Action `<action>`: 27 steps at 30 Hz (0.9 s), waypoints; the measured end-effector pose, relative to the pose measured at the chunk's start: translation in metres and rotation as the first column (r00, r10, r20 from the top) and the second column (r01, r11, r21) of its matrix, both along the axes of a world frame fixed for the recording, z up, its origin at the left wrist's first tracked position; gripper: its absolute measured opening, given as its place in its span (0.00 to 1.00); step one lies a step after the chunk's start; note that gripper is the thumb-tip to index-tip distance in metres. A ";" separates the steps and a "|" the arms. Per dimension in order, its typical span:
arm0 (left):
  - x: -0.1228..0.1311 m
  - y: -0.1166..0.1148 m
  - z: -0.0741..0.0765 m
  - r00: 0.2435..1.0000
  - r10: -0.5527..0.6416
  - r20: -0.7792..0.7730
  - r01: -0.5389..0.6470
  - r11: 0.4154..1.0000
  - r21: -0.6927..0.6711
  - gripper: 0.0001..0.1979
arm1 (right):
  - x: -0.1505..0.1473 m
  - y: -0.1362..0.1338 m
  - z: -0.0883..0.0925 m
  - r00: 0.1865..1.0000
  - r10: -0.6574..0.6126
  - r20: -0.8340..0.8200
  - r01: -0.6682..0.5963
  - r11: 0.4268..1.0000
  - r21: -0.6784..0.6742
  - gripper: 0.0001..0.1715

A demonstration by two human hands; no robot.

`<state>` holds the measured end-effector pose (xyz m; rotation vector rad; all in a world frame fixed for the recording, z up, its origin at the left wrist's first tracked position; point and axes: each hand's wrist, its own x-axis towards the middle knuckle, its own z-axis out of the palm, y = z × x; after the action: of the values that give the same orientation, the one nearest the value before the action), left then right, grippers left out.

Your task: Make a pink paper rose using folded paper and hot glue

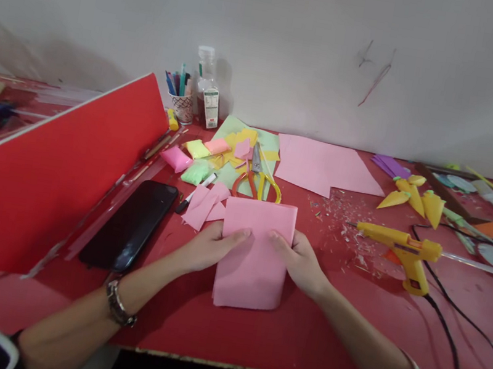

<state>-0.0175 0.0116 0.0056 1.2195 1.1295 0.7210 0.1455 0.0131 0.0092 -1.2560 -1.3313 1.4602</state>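
Note:
A folded sheet of pink paper (252, 266) is held upright between both hands, above the red tabletop near its front edge. My left hand (213, 245) grips its left side, thumb on the face towards me and the other fingers hidden behind. On the opposite side my right hand (302, 261) holds the paper in the same way. Just beyond the paper lie scissors (256, 164) with orange and yellow handles. Pink paper scraps (206, 203) and a marker (193, 193) are left of the paper.
A black phone (130, 225) lies beside a slanted red board (56, 173) at left. On the right are a yellow glue gun (398, 246) with a trailing cord and yellow paper cones (413, 197). Behind stand a pen cup (180, 105), a bottle (207, 94) and pink sheets (324, 164).

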 end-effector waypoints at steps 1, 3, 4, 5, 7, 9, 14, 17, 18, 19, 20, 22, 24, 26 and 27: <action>0.000 0.000 0.000 1.000 0.000 0.005 0.000 1.000 0.003 0.13 | 0.000 0.000 0.000 1.000 -0.004 0.012 0.004 1.000 0.008 0.24; -0.001 0.000 0.000 1.000 -0.013 0.011 0.013 1.000 0.011 0.13 | 0.000 0.000 0.000 0.999 -0.013 0.050 0.012 1.000 0.028 0.25; -0.001 0.000 0.001 1.000 -0.024 0.008 0.024 1.000 0.010 0.14 | 0.000 0.000 0.000 0.997 -0.017 0.070 0.014 0.999 0.040 0.25; -0.002 -0.001 0.001 0.999 -0.034 0.001 0.034 0.999 0.005 0.14 | 0.000 0.000 0.000 0.996 -0.018 0.086 0.014 0.999 0.049 0.25; -0.002 -0.001 0.002 0.999 -0.049 -0.017 0.049 0.999 0.001 0.14 | 0.000 0.000 0.000 0.995 -0.024 0.101 0.018 0.998 0.057 0.25; -0.001 -0.001 0.003 0.998 -0.051 -0.032 0.052 0.999 0.014 0.14 | 0.000 0.000 0.000 0.995 -0.033 0.094 0.028 0.998 0.052 0.25; -0.001 -0.001 0.000 0.997 -0.074 -0.033 0.076 0.996 0.041 0.14 | -0.002 0.000 0.002 0.996 -0.060 0.068 0.059 0.998 0.023 0.25; -0.001 -0.001 -0.002 0.997 -0.075 -0.017 0.076 0.996 0.055 0.14 | -0.002 -0.001 0.002 0.996 -0.065 0.063 0.065 0.998 0.004 0.24; -0.001 -0.001 -0.003 0.997 -0.074 -0.011 0.075 0.996 0.057 0.14 | -0.003 -0.001 0.002 0.996 -0.066 0.064 0.066 0.998 0.002 0.24; -0.001 -0.001 -0.003 0.997 -0.073 -0.006 0.073 0.996 0.058 0.13 | -0.003 -0.001 0.002 0.996 -0.065 0.065 0.065 0.998 0.003 0.24; -0.001 -0.001 -0.003 0.997 -0.073 -0.003 0.073 0.996 0.055 0.13 | -0.002 -0.001 0.002 0.996 -0.062 0.067 0.062 0.998 0.004 0.24; -0.002 -0.001 -0.003 0.998 -0.066 0.000 0.066 0.997 0.046 0.13 | -0.002 -0.001 0.001 0.996 -0.049 0.076 0.048 0.999 0.012 0.24; -0.002 -0.002 -0.003 0.998 -0.062 -0.001 0.062 0.997 0.035 0.13 | -0.002 -0.001 0.001 0.995 -0.039 0.088 0.037 0.999 0.028 0.25; -0.002 -0.002 -0.002 0.998 -0.065 0.002 0.065 0.997 0.032 0.13 | -0.001 0.000 0.000 0.995 -0.037 0.094 0.033 0.999 0.043 0.25; -0.002 -0.002 -0.002 0.997 -0.071 0.008 0.071 0.997 0.031 0.13 | -0.001 0.000 -0.001 0.995 -0.037 0.095 0.032 0.998 0.048 0.25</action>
<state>-0.0195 0.0100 0.0033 1.2745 1.0657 0.6916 0.1450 0.0128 0.0086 -1.3272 -1.3913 1.3526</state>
